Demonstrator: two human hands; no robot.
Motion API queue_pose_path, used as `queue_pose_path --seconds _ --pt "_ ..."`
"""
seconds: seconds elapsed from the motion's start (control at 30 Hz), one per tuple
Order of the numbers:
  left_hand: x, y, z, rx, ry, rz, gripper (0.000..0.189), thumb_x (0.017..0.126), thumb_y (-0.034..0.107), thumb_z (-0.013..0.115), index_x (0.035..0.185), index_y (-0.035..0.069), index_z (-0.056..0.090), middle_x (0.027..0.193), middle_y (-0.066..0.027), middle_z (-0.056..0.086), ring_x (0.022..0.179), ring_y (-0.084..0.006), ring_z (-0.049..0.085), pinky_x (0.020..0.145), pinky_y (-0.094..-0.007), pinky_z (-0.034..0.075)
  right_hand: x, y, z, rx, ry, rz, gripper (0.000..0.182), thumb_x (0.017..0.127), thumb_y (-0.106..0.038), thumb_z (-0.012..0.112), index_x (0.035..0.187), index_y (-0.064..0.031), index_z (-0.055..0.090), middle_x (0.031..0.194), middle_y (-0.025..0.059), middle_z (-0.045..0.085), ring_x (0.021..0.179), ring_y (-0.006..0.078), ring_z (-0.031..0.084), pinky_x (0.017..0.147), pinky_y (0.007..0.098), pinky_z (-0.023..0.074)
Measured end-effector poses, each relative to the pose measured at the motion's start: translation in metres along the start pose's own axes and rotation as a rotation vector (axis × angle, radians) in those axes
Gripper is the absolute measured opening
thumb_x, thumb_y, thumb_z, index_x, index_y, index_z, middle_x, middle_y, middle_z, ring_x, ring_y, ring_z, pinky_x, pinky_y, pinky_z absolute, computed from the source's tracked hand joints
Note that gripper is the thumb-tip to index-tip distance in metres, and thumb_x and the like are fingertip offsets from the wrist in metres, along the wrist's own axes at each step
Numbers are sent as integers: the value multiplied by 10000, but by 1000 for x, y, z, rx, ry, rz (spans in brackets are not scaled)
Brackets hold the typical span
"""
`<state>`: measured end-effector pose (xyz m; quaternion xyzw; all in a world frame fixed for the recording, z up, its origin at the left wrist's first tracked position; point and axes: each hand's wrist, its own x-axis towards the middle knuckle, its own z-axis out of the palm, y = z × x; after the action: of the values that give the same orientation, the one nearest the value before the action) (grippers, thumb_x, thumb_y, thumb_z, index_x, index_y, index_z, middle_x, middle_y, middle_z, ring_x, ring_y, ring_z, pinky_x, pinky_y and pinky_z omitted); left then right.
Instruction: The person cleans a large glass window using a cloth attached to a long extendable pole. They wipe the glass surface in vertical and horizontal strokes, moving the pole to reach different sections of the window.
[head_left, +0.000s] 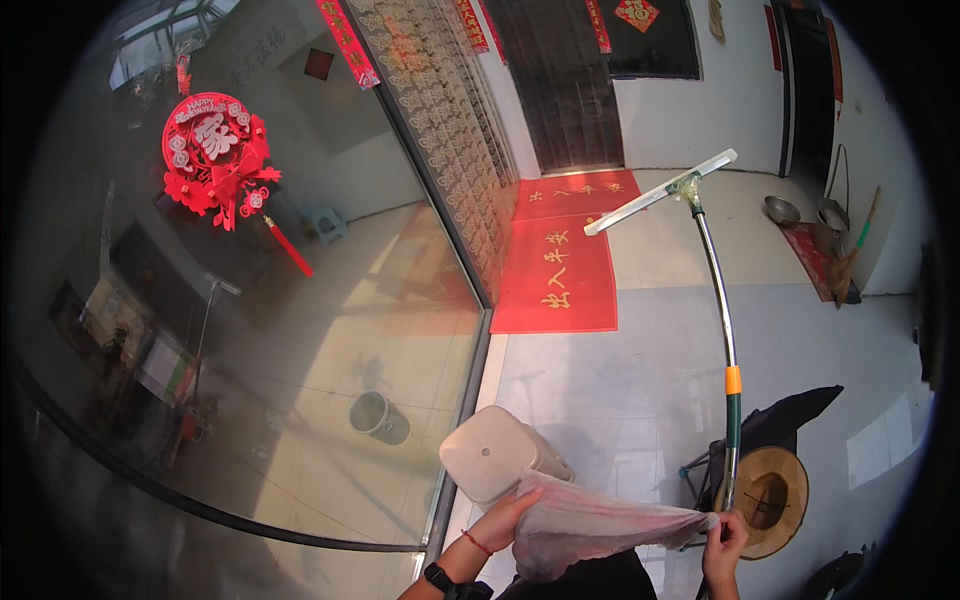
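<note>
A damp, greyish-white cloth (600, 525) is stretched between my two hands in front of my lower body. My left hand (510, 519) grips its left end, thumb on top; a red cord and a dark watch circle that wrist. The cloth's right corner is pinched in the fingers of my right hand (724, 540). A long-handled window squeegee (721, 300) stands by my right hand, blade up, its steel pole passing behind the fingers. Whether the hand touches the pole is hidden. Left of me rises a large glass pane (300, 337) in a dark frame.
A beige plastic stool (491, 450) stands against the frame. Right of the pole, a straw hat (772, 502) rests by a dark folding chair (780, 420). Red doormats (559, 277) lie ahead. A broom (851, 262) leans at the right wall. A bucket (369, 412) shows in the glass.
</note>
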<state>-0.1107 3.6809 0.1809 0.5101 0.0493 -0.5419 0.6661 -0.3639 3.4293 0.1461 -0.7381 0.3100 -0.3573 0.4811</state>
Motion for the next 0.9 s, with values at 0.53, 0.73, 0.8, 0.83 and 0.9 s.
queue_pose_path --seconds 0.53,0.73,0.8,0.83,0.9 --pt "-22 7 19 -109 377 319 437 901 262 559 1241 -2 482 1172 -105 570 1049 -191 555 896 -325 458 191 6 87 213 -292 -175 15 731 2 601 716 3 598 669 58 485 575 139 456 508 263 352" --pt "-50 18 38 -7 588 421 286 884 124 589 1126 -27 570 1113 -93 611 1059 -180 551 942 -317 409 225 7 128 203 -386 -282 66 713 25 595 748 -17 632 658 50 495 575 150 466 500 267 362" --pt "-55 26 42 88 608 551 252 879 125 598 1077 -32 601 1024 -100 644 947 -163 592 872 -314 444 245 2 136 233 -418 -306 88 734 36 579 790 -12 627 676 46 488 579 130 454 507 253 353" --pt "-55 32 52 149 612 644 261 870 120 606 1079 -36 598 1024 -102 644 938 -162 594 872 -311 443 254 0 134 293 -411 -308 88 750 39 577 811 -6 622 701 43 484 584 118 450 514 243 351" --pt "-60 34 68 173 673 695 303 857 151 626 1079 -51 590 1034 -112 640 953 -170 592 882 -317 439 265 -14 137 387 -461 -341 66 799 41 569 819 -2 614 764 20 490 622 80 440 534 211 344"
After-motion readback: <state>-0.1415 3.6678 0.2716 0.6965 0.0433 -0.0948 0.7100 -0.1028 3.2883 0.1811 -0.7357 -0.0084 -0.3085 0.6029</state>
